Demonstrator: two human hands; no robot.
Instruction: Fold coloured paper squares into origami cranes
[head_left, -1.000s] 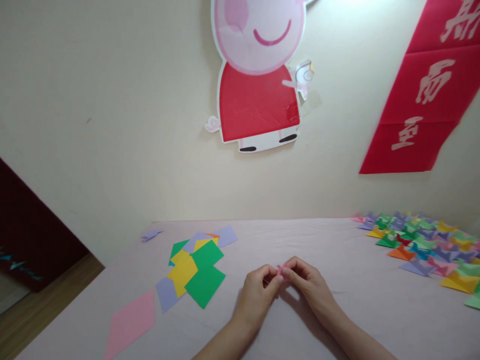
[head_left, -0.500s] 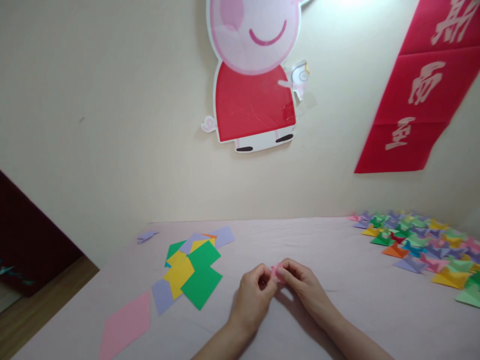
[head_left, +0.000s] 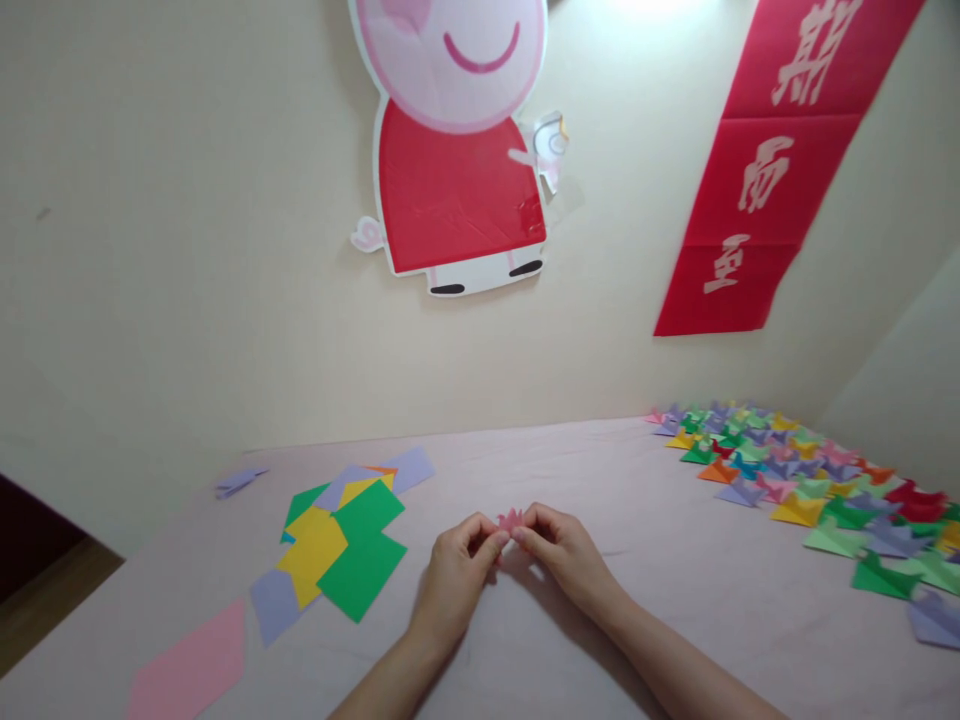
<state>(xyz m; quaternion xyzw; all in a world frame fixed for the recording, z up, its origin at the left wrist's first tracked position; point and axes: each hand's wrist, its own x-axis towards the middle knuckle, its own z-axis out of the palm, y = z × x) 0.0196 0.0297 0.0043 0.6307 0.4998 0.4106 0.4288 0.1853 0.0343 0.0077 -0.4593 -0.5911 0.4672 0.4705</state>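
Note:
A small pink origami crane [head_left: 511, 521] is pinched between my two hands, just above the pale pink cloth [head_left: 525, 660]. My left hand [head_left: 459, 568] grips its left side between thumb and fingers, and my right hand [head_left: 564, 552] grips its right side the same way. Small points stand up from the crane's top; its lower part is hidden by my fingers. To the left of my hands lie loose paper squares, among them a green sheet [head_left: 363, 575], a yellow sheet [head_left: 311, 555] and a pink sheet [head_left: 191, 665].
Several rows of folded paper cranes [head_left: 799, 510] cover the right side. A folded lilac paper piece [head_left: 241, 482] lies at the far left. The wall [head_left: 585, 360] behind bears a cartoon pig cutout [head_left: 459, 190] and a red banner [head_left: 750, 180].
The view has swung to the right, so things appear further left. My fingers have shifted on the pink paper, and its points now show above my fingertips.

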